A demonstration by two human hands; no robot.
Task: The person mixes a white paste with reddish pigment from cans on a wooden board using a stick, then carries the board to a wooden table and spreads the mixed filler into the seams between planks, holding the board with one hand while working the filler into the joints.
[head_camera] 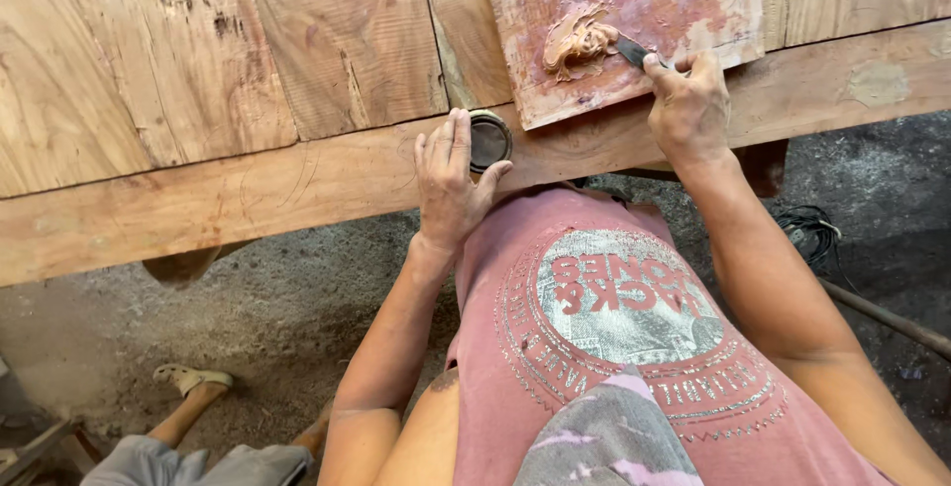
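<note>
Wooden planks form a broad table (pixel 248 80), and on its near edge lies a small flat board (pixel 693 10) smeared with reddish-brown filler. At the board's near edge, the right hand (pixel 690 100) closes round the handle of a putty knife (pixel 630 50), whose blade lies in a lump of putty (pixel 577 40) at the board's middle. Just left of the board, below its lower corner, the left hand (pixel 448 184) rests with fingers loosely spread against a small round tin (pixel 489 139) on the table's front rail, touching its side.
</note>
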